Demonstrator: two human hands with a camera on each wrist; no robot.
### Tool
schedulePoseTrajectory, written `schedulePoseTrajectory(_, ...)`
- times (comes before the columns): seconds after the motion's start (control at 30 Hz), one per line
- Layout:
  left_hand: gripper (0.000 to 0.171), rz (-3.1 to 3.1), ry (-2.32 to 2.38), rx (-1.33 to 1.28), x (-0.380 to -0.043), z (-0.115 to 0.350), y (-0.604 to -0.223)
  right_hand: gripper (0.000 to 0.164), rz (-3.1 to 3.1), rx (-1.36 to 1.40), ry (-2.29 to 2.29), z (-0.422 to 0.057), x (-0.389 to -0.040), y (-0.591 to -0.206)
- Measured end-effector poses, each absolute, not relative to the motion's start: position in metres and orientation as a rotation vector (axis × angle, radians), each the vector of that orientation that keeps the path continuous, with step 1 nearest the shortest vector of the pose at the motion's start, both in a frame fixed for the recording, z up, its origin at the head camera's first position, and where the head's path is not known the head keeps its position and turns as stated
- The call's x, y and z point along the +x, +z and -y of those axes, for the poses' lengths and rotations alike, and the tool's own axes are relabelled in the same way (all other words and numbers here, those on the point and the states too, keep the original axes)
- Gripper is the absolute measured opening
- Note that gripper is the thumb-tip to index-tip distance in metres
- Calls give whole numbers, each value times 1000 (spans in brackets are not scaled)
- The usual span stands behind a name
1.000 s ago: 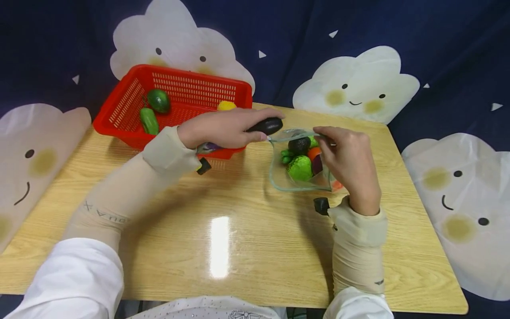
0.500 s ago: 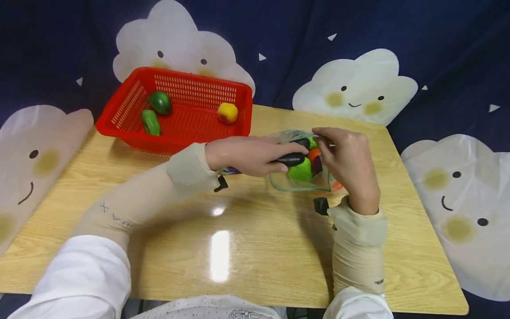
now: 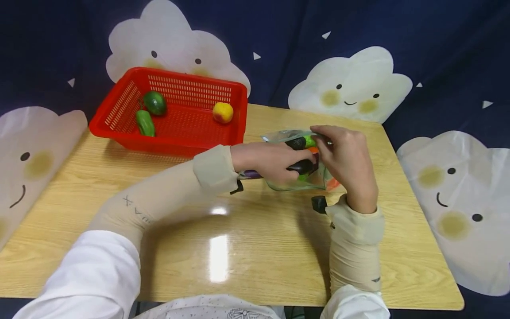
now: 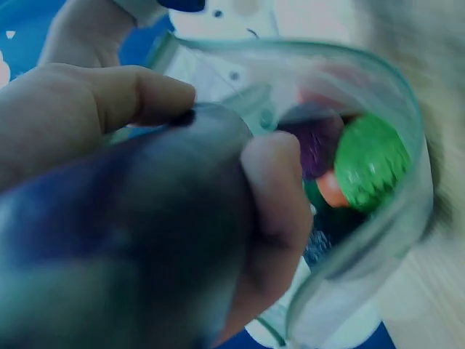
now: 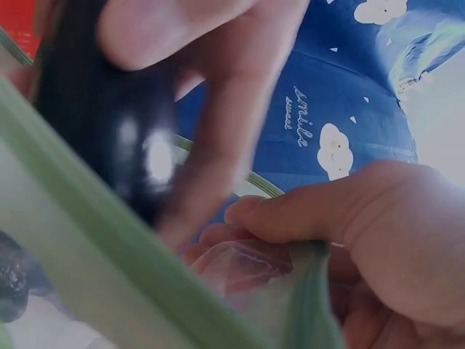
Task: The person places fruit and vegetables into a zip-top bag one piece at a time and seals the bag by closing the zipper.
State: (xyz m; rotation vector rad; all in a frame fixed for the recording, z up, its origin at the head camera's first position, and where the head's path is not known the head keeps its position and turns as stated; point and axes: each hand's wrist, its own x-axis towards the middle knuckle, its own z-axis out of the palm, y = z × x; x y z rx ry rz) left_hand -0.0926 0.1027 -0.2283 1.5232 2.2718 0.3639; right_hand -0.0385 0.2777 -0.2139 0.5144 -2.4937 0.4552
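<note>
In my left hand (image 3: 272, 161) is a long dark eggplant (image 3: 301, 167), its glossy end poking out past the fingers. Fingers and thumb wrap round it over the mouth of a clear zip bag (image 4: 363, 298) with a green rim. My right hand (image 3: 346, 159) pinches the bag's edge at the right, thumb on the rim in the right wrist view. Inside the bag lie a green leafy head like a cabbage (image 4: 370, 161), a purple piece (image 4: 312, 138), an orange thing (image 4: 333, 189) and a dark bumpy avocado (image 3: 296, 143). The left hand partly hides them in the head view.
A red plastic basket (image 3: 183, 141) stands at the back left of the wooden table (image 3: 179, 266). It holds a dark green avocado-like fruit (image 3: 155, 103), a green pepper (image 3: 145, 123) and a yellow-red peach (image 3: 223, 113). A cloud-patterned curtain (image 3: 275, 26) hangs behind.
My left hand has carried the eggplant rightward and toward me, from beside the basket to over the bag's mouth. The peach has come into full view. My right hand keeps its pinch on the rim.
</note>
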Motion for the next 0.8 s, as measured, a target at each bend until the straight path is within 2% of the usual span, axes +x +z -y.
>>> schedulePoseTrajectory(0.3,59,-2305,321,1387,-103,-118,-232,21,2528,511,452,-276,-38,-210)
schedulePoseTrajectory(0.8,54,-2369,334,1268,-114,-153,-254,20,2515,518,448,-274,-38,-213)
